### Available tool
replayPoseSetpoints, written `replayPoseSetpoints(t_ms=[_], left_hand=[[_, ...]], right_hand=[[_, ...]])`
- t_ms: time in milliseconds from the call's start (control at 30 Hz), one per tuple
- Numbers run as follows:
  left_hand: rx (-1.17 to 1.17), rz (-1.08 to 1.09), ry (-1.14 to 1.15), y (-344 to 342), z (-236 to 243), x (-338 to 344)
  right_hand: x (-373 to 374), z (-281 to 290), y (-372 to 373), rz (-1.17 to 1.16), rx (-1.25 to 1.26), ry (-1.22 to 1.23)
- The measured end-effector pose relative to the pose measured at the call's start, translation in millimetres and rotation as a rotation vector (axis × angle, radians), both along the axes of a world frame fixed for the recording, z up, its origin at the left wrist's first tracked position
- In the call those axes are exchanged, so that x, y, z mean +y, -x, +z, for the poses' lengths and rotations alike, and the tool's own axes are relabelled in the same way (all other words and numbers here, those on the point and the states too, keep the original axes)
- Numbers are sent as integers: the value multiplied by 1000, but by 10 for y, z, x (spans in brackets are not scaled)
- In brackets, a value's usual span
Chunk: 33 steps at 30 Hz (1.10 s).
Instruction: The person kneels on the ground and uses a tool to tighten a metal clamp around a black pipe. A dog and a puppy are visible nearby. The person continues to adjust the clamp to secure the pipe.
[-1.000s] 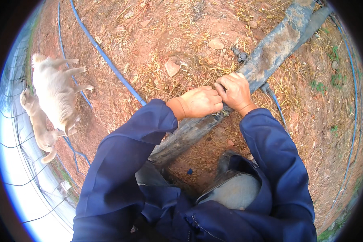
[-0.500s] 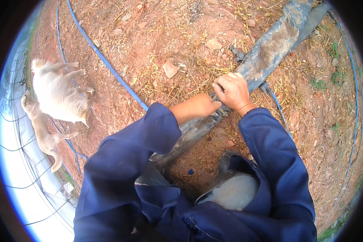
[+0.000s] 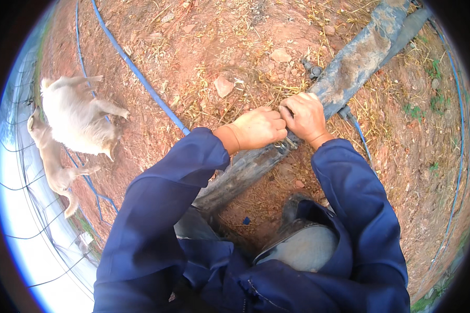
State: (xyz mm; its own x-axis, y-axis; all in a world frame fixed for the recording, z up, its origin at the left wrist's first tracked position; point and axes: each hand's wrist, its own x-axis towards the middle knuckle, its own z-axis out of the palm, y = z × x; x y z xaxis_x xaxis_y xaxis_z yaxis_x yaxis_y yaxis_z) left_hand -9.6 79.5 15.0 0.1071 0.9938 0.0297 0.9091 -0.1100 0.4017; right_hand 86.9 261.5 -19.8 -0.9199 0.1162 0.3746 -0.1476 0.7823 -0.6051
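A thick, flattened dark hose (image 3: 352,68), caked with soil, runs slantwise from the upper right down past my knees. Above it, my left hand (image 3: 260,128) and my right hand (image 3: 305,118) meet with fingers curled in, nearly touching. Whatever they pinch is covered by the fingers. Just beneath my left fingers, a small metallic piece (image 3: 283,145), like wire or a clamp, shows on the hose. To the right of my right hand, a dark fitting (image 3: 343,111) with a thin blue tube juts from the hose's side.
Two light-coated dogs stand at the left, a larger white one (image 3: 81,117) and a tan one (image 3: 52,154). A blue tube (image 3: 138,73) crosses the straw-strewn soil. Pale sheeting (image 3: 23,208) lines the left edge. A dark valve-like piece (image 3: 312,69) and a stone (image 3: 223,86) lie beyond my hands.
My left hand has turned and shifted slightly up, its knuckles now facing upward beside my right hand. The right hand stays nearly in place. The white dog's legs have moved.
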Motion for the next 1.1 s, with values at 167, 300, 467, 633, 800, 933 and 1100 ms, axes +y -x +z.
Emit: replayPoseSetpoints(t_ms=[167,300,467,633,800,933,1100], left_hand=[[-320,383,399,-143,118,-65],[-477,602,666,-159,103,113],[-907,837,1153,-91,77,295],[-858,754,927,-183,76,226],[-419,388,425,-243,17,48],[-156,68,6,-78,-106,-7],[-60,38,-97,16,-77,-36]], right_hand=[[4,-1,-6,-7,-2,29],[10,-12,-10,9,-24,-2],[5,-16,-2,3,-8,11],[12,-13,-9,2,-14,15],[20,-15,-20,3,-7,2],[10,-7,-22,3,-33,0],[-11,7,16,-5,-26,-11]])
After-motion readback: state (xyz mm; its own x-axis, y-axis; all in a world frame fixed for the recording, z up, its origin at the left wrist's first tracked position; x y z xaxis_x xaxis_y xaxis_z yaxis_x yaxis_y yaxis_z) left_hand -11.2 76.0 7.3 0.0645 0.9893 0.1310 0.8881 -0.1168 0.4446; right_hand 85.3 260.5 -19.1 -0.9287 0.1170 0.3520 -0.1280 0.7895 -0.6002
